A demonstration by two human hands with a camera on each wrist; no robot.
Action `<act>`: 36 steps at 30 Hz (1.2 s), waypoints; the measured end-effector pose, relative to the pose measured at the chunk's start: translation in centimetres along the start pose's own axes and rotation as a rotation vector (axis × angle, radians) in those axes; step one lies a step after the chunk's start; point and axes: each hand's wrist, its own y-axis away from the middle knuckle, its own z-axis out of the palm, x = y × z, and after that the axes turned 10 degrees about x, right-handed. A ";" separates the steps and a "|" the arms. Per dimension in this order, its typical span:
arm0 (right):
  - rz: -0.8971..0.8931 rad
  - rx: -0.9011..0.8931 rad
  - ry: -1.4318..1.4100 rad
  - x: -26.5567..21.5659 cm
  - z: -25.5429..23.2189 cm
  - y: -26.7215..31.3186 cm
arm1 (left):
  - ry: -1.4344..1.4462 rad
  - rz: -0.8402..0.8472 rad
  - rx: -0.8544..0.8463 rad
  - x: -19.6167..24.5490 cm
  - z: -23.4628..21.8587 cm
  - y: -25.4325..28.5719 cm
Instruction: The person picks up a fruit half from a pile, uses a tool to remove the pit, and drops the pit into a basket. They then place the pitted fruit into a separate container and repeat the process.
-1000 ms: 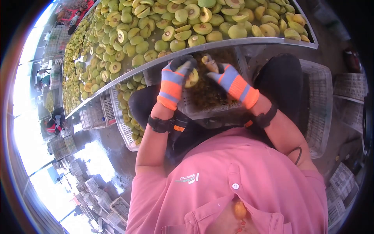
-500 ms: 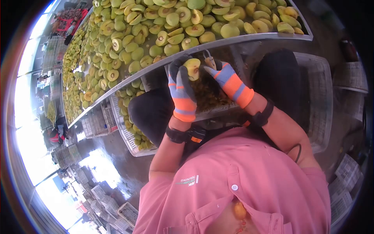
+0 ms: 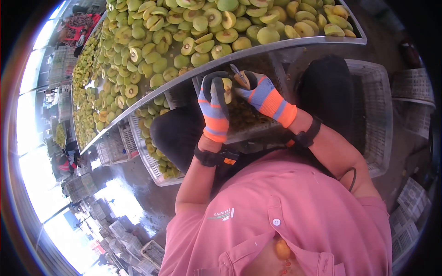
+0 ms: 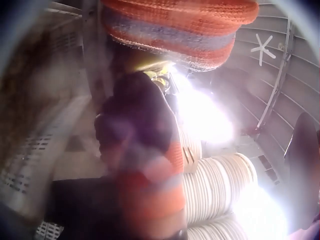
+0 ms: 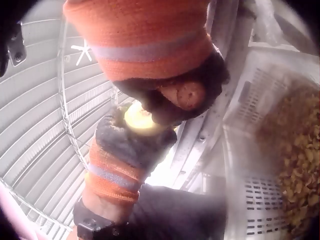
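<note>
My left hand (image 3: 213, 100), in an orange and blue-grey glove with dark fingers, grips a halved green fruit (image 3: 228, 89). Its pale yellow cut side (image 5: 140, 119) shows in the right wrist view. My right hand (image 3: 266, 95), gloved alike, holds a small tool by its wooden handle (image 3: 242, 83). A narrow metal end (image 3: 235, 69) sticks out of that handle, and the handle's round butt (image 5: 191, 95) shows among the dark glove fingers. Both hands are close together beneath the table edge, right fingertips at the fruit. Glare and blur veil the left wrist view.
A metal-rimmed table (image 3: 294, 42) heaped with halved green fruit spans the front. Below the hands, a crate (image 5: 237, 150) holds brownish pieces. Another white crate (image 3: 156, 177) of fruit stands by the left knee; a pale crate (image 3: 380, 119) stands beyond the right knee.
The left hand has lifted and turned, first showing the fruit's cut face, now turned edge-on to the head view. The right hand has brought the tool nearer to it.
</note>
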 end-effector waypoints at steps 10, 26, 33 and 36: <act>0.330 -0.142 -0.157 -3.2 -0.9 0.2 | -0.403 0.618 0.034 1.2 0.7 -1.6; 0.298 -0.243 -0.054 -1.6 -0.9 0.0 | -0.350 0.454 0.039 -0.3 -0.7 -2.6; 0.409 -0.227 -0.094 -3.2 -0.9 0.3 | -0.030 0.053 0.097 0.9 0.5 -1.7; 0.440 -0.240 -0.023 -4.6 -1.1 0.6 | -0.031 0.058 0.102 0.5 0.9 -1.7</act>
